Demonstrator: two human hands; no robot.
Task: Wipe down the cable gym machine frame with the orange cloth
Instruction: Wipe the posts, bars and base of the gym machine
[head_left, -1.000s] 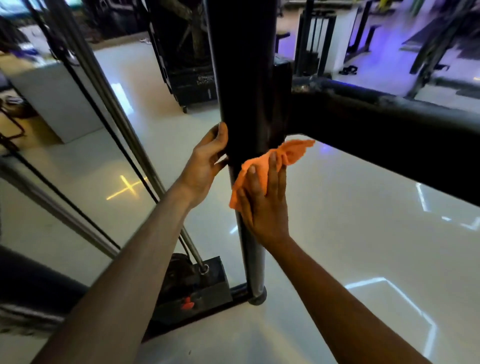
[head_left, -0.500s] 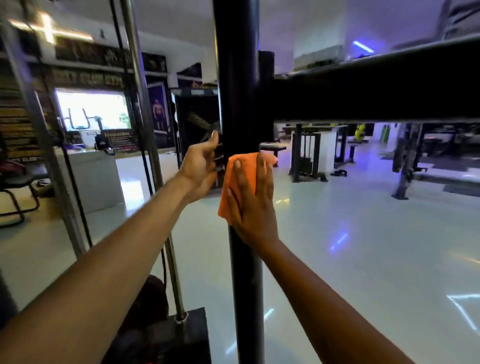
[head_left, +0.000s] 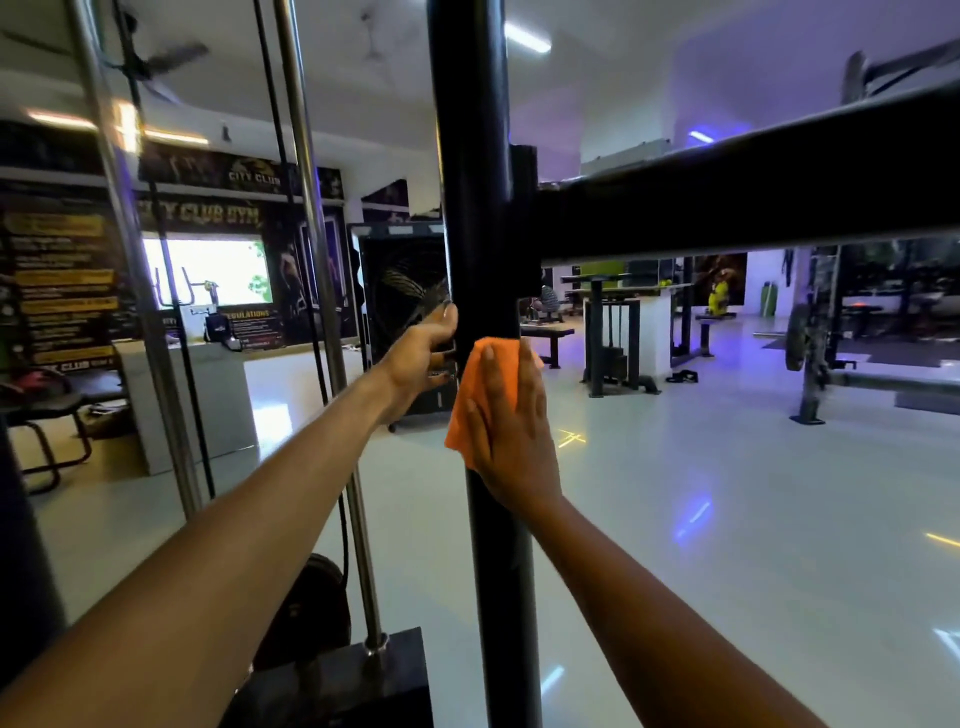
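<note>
The cable machine's black upright post runs from top to bottom through the middle of the view. A black crossbar joins it and reaches to the right. My right hand presses the orange cloth flat against the post just below that joint, fingers straight and pointing up. My left hand grips the left side of the post at the same height, with its fingers wrapped behind the post and the thumb up in front.
Chrome guide rods and black cables stand left of the post above a black weight stack. Other gym machines, a bench and a reception desk stand on the glossy floor behind.
My view has risen from the floor to room level. My right hand has slid the cloth up the post and flattened it below the crossbar joint. My left hand keeps its grip.
</note>
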